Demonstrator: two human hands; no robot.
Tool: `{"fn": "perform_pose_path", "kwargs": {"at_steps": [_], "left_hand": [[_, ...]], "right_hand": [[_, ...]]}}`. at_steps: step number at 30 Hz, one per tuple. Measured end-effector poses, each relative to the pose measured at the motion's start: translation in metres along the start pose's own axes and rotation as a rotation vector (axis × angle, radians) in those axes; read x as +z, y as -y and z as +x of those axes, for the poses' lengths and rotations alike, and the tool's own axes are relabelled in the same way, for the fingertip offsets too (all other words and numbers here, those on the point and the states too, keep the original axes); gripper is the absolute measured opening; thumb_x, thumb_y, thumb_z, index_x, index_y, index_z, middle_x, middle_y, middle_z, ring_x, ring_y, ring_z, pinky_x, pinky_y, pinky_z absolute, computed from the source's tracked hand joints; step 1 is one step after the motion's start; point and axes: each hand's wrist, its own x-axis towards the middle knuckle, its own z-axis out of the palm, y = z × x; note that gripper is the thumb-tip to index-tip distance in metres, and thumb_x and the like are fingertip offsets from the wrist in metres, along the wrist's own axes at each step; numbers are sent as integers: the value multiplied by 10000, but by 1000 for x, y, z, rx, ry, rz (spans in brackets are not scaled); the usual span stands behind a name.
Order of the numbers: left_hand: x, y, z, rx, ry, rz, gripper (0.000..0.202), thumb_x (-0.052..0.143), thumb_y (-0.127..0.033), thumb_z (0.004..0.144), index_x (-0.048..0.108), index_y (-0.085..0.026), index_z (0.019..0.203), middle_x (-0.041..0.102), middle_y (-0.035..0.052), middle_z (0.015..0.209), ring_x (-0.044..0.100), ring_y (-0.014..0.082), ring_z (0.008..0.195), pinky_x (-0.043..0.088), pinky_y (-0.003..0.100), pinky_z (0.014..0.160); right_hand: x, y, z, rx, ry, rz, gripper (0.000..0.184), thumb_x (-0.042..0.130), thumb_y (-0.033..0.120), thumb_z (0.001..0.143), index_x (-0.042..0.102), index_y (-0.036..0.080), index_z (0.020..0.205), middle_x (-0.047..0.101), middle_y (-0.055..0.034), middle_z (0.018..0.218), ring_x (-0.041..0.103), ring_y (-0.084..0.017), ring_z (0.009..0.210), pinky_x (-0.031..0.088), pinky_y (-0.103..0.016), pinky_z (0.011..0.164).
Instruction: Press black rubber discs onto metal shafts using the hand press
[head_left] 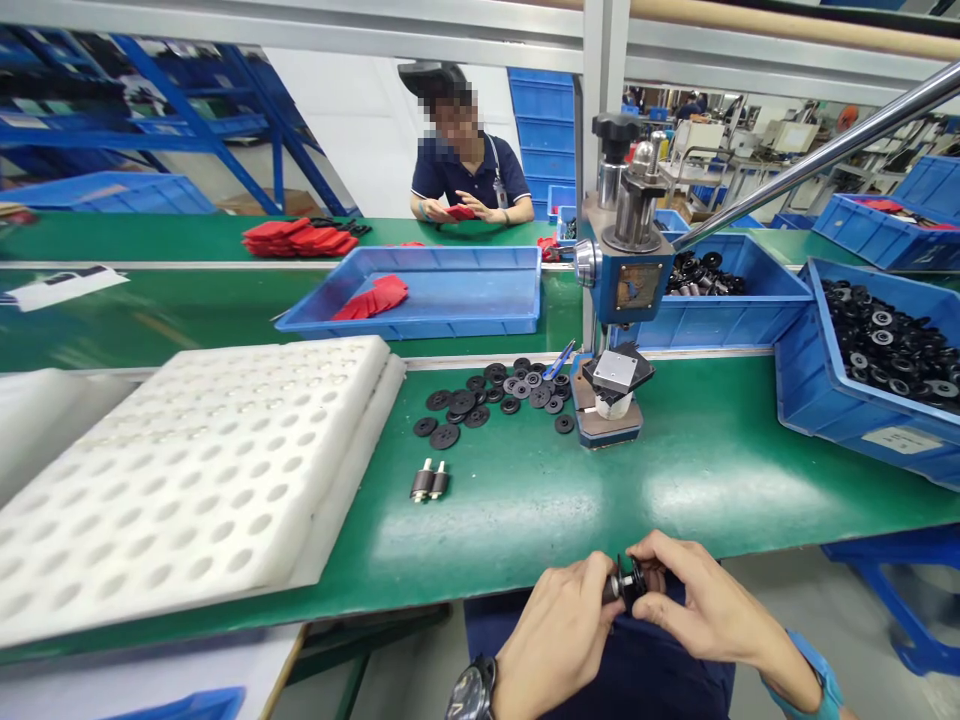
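Near the table's front edge, my left hand (566, 625) grips a small dark cylindrical roller (613, 588) with a pale metal end. My right hand (694, 600) pinches a black disc-like wheel (634, 578) at the roller's right end; whether the two are joined I cannot tell. Fingers hide parts of both. Further left on the green table (525, 520) stand two dark rollers (429, 482) with white ends. Behind them lie several loose black wheels (463, 402) and blue tweezers (559, 360).
A lever press (628, 280) stands behind my hands, a metal block (615, 372) on its base. White foam trays (225, 470) with round holes fill the left. Blue bins (862, 400) of black parts stand right. A blue tray (450, 325) holds red pieces. A co-worker (472, 180) sits opposite.
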Motion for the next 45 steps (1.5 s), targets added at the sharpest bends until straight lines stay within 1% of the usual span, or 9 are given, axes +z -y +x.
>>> {"fn": "perform_pose_path", "kwargs": {"at_steps": [4,8,13,19,24,30,35,41,45], "left_hand": [[-1,2,-1,-14,-6,-85,315,501,-48,864,380,-247,1076,704,19,888,721,259,753,502,332,652],[-3,4,-4,-48,-3,-160,278,487,-80,891,392,-252,1088,706,22,916,708,251,767,511,333,679],[-4,5,-5,-69,7,-182,223,478,-106,921,402,-254,1069,694,9,883,698,246,757,503,332,679],[-5,4,-2,-24,4,-66,237,518,-100,913,398,-247,1053,700,12,871,712,247,743,475,327,657],[-10,0,-1,42,51,79,198,514,-116,943,373,-247,989,677,-8,777,693,244,642,415,324,571],[-17,0,2,122,116,135,136,493,-161,992,382,-239,986,681,0,781,695,237,635,433,322,576],[-16,1,3,137,164,166,124,501,-179,1009,391,-232,987,679,6,764,696,248,623,440,330,574],[-17,0,4,132,231,204,136,538,-195,1009,403,-218,1006,696,22,792,710,262,652,450,339,587],[-19,-1,6,137,255,223,139,541,-198,1009,404,-217,1014,705,30,817,713,267,663,448,340,590]], "right_hand": [[2,0,3,-20,-29,144,216,681,323,927,601,211,1093,583,22,834,521,-142,737,416,-251,703],[8,-2,6,-40,-42,249,262,687,364,934,599,207,1124,597,12,865,527,-142,747,428,-255,715],[13,-7,6,-49,-59,304,312,676,417,962,607,210,1185,604,3,892,515,-134,737,431,-250,700],[11,-11,6,-74,-87,261,320,708,436,952,640,201,1158,624,1,879,553,-140,766,452,-250,727],[12,-12,5,-57,-19,292,302,699,411,960,620,193,1154,613,7,878,554,-136,761,448,-241,713],[3,-4,1,-48,16,94,218,679,335,958,610,199,1113,612,-2,891,548,-151,784,438,-250,721],[-5,5,1,-17,76,-27,200,651,311,957,591,208,1118,613,-4,878,551,-162,780,426,-254,710],[-5,7,1,-3,105,-83,191,648,282,961,574,218,1124,605,6,867,553,-159,782,422,-246,715],[-7,8,2,-17,117,-95,181,646,296,969,568,218,1112,600,8,859,544,-156,771,413,-243,699]]}}
